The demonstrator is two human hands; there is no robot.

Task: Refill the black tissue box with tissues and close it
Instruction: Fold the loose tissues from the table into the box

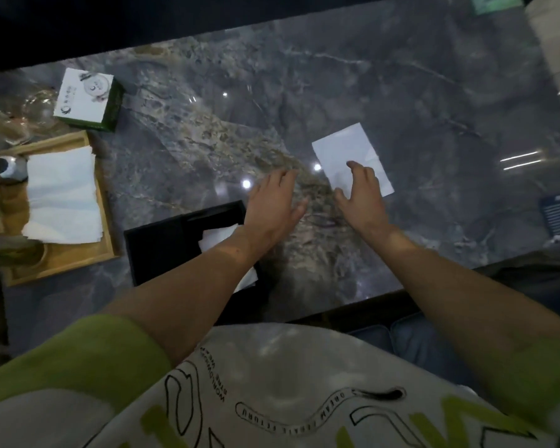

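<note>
The black tissue box [162, 244] lies near the table's front edge, with a white tissue [215, 238] showing at its top; my left forearm crosses over it. A white stack of tissues [343, 150] lies flat on the marble further out to the right. My right hand [361, 195] hovers over the stack's near edge, fingers spread and empty. My left hand [277, 205] floats open just left of it, beyond the box's far corner. Whether either hand touches the stack, I cannot tell.
A wooden tray [105, 221] on the left holds a pile of white napkins [63, 195] and a small metal pot [5, 166]. A white-and-green carton [88, 98] stands behind it beside glassware [23, 114]. The grey marble table [401, 92] stretches far and right.
</note>
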